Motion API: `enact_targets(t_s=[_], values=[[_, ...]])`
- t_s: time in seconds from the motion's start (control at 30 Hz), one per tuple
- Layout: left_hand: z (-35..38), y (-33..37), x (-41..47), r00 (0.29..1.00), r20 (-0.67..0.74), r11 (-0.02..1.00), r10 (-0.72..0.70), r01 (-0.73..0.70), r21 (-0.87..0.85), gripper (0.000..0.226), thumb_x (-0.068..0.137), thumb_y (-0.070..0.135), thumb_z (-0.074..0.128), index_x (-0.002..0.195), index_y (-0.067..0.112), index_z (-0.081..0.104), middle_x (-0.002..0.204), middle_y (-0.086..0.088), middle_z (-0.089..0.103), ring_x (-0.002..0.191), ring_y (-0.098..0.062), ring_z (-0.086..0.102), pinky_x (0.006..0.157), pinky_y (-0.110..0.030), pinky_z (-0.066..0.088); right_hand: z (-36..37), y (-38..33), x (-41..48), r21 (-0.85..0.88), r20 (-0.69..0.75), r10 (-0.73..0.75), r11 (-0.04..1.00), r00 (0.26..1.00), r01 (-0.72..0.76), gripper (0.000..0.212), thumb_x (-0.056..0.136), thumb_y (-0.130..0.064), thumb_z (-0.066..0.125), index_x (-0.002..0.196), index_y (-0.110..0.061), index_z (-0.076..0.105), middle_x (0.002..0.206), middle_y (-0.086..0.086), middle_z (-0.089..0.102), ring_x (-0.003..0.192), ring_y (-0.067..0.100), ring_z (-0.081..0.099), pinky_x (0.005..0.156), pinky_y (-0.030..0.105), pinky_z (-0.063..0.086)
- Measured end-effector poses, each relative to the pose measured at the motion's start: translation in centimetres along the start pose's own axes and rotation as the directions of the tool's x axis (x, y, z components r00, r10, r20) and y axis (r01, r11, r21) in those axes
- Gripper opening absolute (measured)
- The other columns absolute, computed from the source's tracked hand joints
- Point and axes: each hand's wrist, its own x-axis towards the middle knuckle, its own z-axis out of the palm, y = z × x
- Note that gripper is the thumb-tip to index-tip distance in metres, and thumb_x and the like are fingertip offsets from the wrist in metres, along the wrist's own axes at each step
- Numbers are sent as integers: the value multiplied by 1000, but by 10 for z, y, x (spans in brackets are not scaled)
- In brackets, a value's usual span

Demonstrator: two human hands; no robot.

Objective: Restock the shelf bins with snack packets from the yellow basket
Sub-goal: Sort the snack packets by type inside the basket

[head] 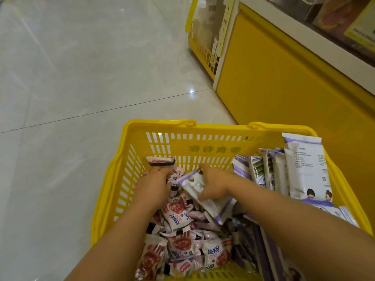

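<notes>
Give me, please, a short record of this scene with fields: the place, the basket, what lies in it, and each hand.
place: tiled floor beside a yellow shelf base
basket: yellow basket on the floor, both hands inside
left part: heap of small red-and-white snack packets
right part: long purple-and-white packets standing on end in a row
left hand: fingers curled among the small packets, grip unclear
right hand: grips one purple-and-white bar packet
behind: second yellow basket at the shelf's end

Shelf bins [334,21] blurry, edge-cropped.
</notes>
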Motion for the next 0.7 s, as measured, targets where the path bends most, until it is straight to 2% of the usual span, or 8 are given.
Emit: enact_targets(t_s=[0.07,0.13,0.27,0.33,0.47,0.57,0.63,0.7], values=[[-3,2,2,1000,-7,999,-8,8,-38,39,94,25,55,132,29,52,134,0,52,121,-23,45,95,-36,44,-22,-3,-12,127,-75,-48,990,996,57,89,76,-30,74,146,-20,21,111,1,54,94,22,58,76,33,52],[-6,5,5,1000,-18,999,-7,6,-50,39,93,24,56,132,29,53,133,-1,53,119,-23,48,94,-38,45,-44,-8,-28,183,-165,-93,975,982,123,84,77,-34,72,145,-23,23,114,-2,54,94,19,59,71,28,51],[-13,18,5,1000,-3,999,22,-22,-46,38,93,24,57,131,26,54,135,-2,52,118,-22,50,95,-39,45,-68,-7,-66,131,-327,-135,974,935,187,79,80,-44,65,147,-27,27,139,2,47,115,21,52,79,29,41],[-19,31,-1,999,22,997,42,-40,-72,37,94,25,55,131,26,53,137,-2,52,115,-22,54,92,-39,48,-76,0,-91,98,-375,-132,979,917,181,74,80,-49,62,145,-30,32,142,1,45,121,22,49,83,32,41],[-32,71,-22,993,-19,964,117,-118,-237,34,95,28,54,129,29,54,136,3,52,114,-17,56,94,-38,48,-92,27,-148,112,-532,-19,990,847,92,76,78,-56,58,145,-32,32,143,4,41,125,25,45,98,39,42],[-40,115,-43,971,-101,911,215,-237,-337,32,96,27,53,128,28,56,130,8,57,114,-13,54,90,-31,45,-92,56,-191,172,-697,113,985,708,12,72,77,-57,55,141,-32,35,134,5,45,118,24,48,93,41,44],[-41,148,-61,958,-106,864,267,-287,-413,31,98,28,51,128,26,56,130,6,57,112,-12,54,87,-27,42,-81,76,-215,218,-748,201,975,632,-52,71,79,-58,53,142,-31,34,134,5,44,117,25,48,92,43,44],[-34,175,-80,953,-41,822,301,-281,-496,36,98,32,49,133,24,52,134,2,54,115,-14,53,91,-29,43,-61,91,-232,264,-739,261,960,621,-90,68,83,-58,50,143,-32,31,137,5,40,119,26,48,92,46,46]])
